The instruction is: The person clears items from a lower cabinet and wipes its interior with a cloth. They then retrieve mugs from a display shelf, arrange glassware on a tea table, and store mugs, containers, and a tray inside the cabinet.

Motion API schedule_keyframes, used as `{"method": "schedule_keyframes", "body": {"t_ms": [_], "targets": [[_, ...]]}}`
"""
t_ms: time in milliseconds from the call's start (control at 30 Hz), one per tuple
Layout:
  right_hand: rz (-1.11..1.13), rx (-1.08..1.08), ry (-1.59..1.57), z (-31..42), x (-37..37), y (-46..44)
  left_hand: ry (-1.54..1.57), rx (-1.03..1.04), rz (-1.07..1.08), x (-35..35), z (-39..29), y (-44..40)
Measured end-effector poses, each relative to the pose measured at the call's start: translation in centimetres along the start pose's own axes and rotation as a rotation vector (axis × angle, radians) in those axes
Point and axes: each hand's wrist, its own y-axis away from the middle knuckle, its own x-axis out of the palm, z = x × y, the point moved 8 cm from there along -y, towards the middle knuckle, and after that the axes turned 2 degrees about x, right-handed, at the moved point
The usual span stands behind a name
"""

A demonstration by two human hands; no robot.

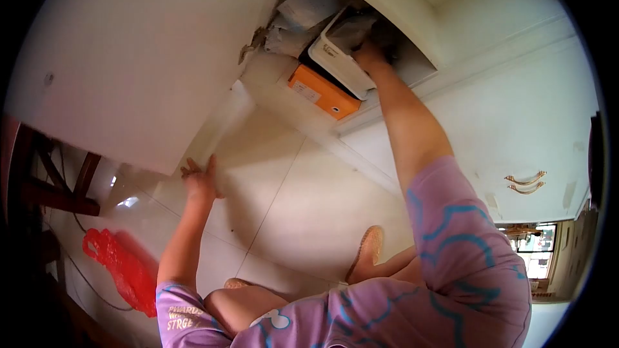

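My right hand (pixel 369 57) reaches into the open cabinet, at the inner side of a white bin (pixel 342 64). Its fingers are lost in shadow among dark contents, so what they touch cannot be made out. Under the bin lies an orange box (pixel 324 93) with a white label. Crumpled plastic bags (pixel 288 37) are left of the bin. My left hand (pixel 201 180) is held over the floor near the lower edge of the open cabinet door (pixel 148 58), its fingers spread and holding nothing.
A red plastic bag (pixel 122 270) lies on the tiled floor (pixel 277 187) at the left. Behind it stand dark wooden legs (pixel 84 177) with a cable. White cabinet fronts with brass handles (pixel 526 182) are at the right. My feet are on the floor below.
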Motion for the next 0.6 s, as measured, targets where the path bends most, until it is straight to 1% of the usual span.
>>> {"method": "schedule_keyframes", "body": {"t_ms": [33, 67, 100, 133, 167, 233, 300, 333, 367, 400, 433, 467, 500, 533, 600], "targets": [[0.024, -0.003, -0.067, -0.4, 0.1, -1.0, 0.015, -0.001, 0.015, 0.1, -0.1, 0.0], [0.229, 0.018, 0.058, -1.3, 2.5, -3.5, 0.021, -0.013, 0.018, 0.2, 0.1, 0.0], [0.125, -0.027, 0.138, 0.7, -0.5, -2.3, 0.028, 0.002, 0.024, 0.3, 0.1, 0.0], [0.019, -0.069, 0.217, 3.7, -5.1, -0.4, 0.033, 0.020, 0.030, 0.3, 0.0, -0.1], [-0.093, -0.040, 0.211, 6.0, -8.4, 0.6, 0.035, 0.015, 0.034, 0.3, 0.0, -0.1], [-0.233, -0.078, 0.082, 9.6, -12.9, 1.7, 0.032, -0.002, 0.025, 0.4, 0.0, 0.0], [-0.244, -0.165, -0.056, 10.8, -12.3, 0.2, 0.029, 0.005, 0.034, 0.3, -0.4, -0.3], [-0.354, -0.285, 0.096, 11.4, -11.3, -2.2, 0.031, 0.005, 0.037, 0.3, -0.4, -0.3], [-0.460, -0.421, 0.227, 12.9, -9.8, -3.5, 0.030, 0.056, -0.036, -0.6, -0.8, 0.1], [-0.264, -0.438, 0.024, 14.3, -9.2, -2.7, 0.030, 0.082, -0.097, -1.3, -1.1, 0.6], [-0.034, -0.480, -0.183, 16.0, -7.7, -2.2, 0.061, 0.054, -0.093, -0.4, -1.0, 0.2], [0.117, -0.510, -0.133, 15.7, -3.7, -5.7, 0.087, 0.028, -0.094, 0.3, -1.0, -0.5], [0.269, -0.539, -0.085, 15.1, 0.3, -9.2, 0.112, 0.037, -0.143, 0.0, -0.9, 0.0], [0.339, -0.338, 0.181, 14.4, 3.8, -12.3, 0.079, 0.010, -0.077, -1.4, -0.6, 1.3], [0.490, -0.283, 0.352, 15.8, 5.3, -10.1, 0.048, 0.012, 0.056, -2.0, -0.5, 1.7]]}}
